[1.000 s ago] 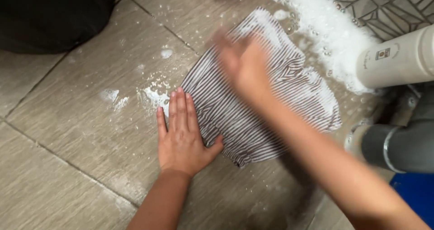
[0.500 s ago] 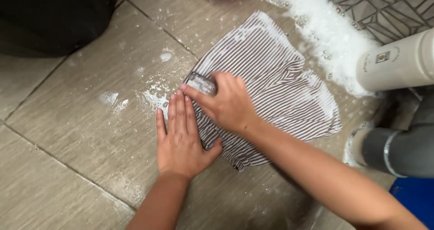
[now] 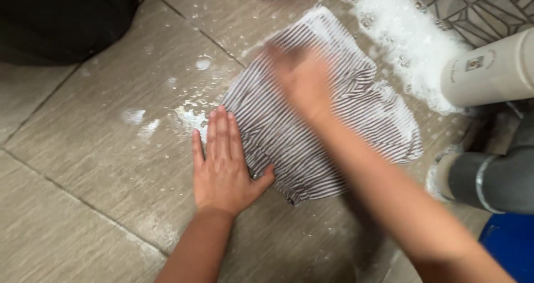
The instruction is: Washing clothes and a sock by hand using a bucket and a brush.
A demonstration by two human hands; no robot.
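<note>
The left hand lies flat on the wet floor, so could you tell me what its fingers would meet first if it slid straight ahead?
Probably the patch of soap suds just beyond the fingertips.

A striped brown-and-white cloth [image 3: 328, 127] lies spread flat and wet on the tiled floor, centre to upper right of the frame, streaked with white soap foam, its lower left edge slightly bunched.

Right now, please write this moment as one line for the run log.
left hand: flat, pressing cloth edge | right hand: blurred, on striped cloth | floor: wet tiles, foam beside cloth
</note>
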